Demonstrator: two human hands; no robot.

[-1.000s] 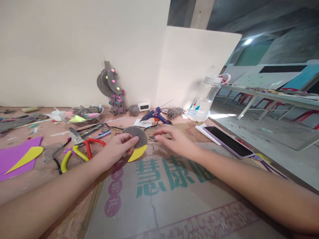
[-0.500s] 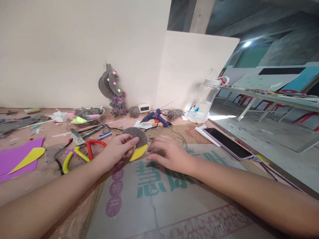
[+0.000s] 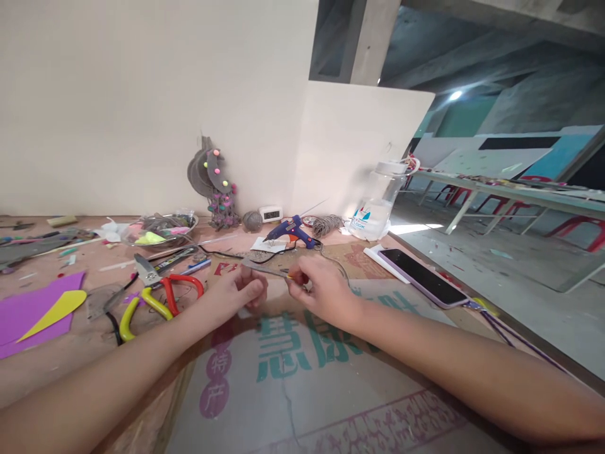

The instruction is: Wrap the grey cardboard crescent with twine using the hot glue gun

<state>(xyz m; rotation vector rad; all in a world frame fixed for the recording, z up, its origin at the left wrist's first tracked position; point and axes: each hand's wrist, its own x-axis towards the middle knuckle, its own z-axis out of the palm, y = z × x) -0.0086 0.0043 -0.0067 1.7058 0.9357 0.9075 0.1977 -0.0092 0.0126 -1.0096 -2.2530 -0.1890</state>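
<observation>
My left hand [image 3: 239, 291] and my right hand [image 3: 317, 290] meet over a printed cardboard sheet [image 3: 331, 372]. Between them they hold a flat grey craft disc [image 3: 265, 270], seen almost edge-on, with a bit of yellow at the right hand's fingertips. The left hand's fingers curl round the disc's left end. A pinch of the right hand's fingers closes on its right end. Red and yellow pliers [image 3: 155, 293] lie just left of my left hand.
A blue glue gun [image 3: 290, 230], a small clock [image 3: 271, 214], a grey decorated ornament [image 3: 212, 180] and a bowl of scraps [image 3: 158, 228] stand at the back. A phone [image 3: 420, 276] lies to the right, with a water jug [image 3: 378, 202] behind it. Purple and yellow foam [image 3: 35, 309] lies left.
The disc has tipped from facing me to nearly edge-on, and its yellow piece is mostly hidden. My right hand came back from the scissors area and now pinches the disc's right end.
</observation>
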